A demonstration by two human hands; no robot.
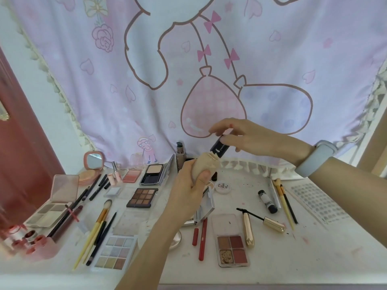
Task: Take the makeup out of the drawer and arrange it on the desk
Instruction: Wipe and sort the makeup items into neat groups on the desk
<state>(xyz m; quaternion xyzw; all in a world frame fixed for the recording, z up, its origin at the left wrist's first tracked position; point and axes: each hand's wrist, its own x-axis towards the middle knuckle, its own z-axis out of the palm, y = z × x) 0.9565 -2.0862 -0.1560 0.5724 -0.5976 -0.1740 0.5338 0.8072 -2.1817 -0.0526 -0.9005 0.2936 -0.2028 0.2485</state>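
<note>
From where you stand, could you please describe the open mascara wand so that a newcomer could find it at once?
Start at the white desk and look right of the person's forearms. There, a gold tube lies beside a four-pan palette. The mascara wand lies just right of it, the only piece with a bare black bristle brush on a gold cap.

A bedroom corner at home, set up as a dressing table: a white desk (261, 258) is strewn with eyeshadow palettes (142, 197), brushes (100, 218) and a small pink mirror (94, 161) at ten o'clock. At twelve o'clock hangs a pastel cartoon curtain (188, 59) with tassel trim.
</note>
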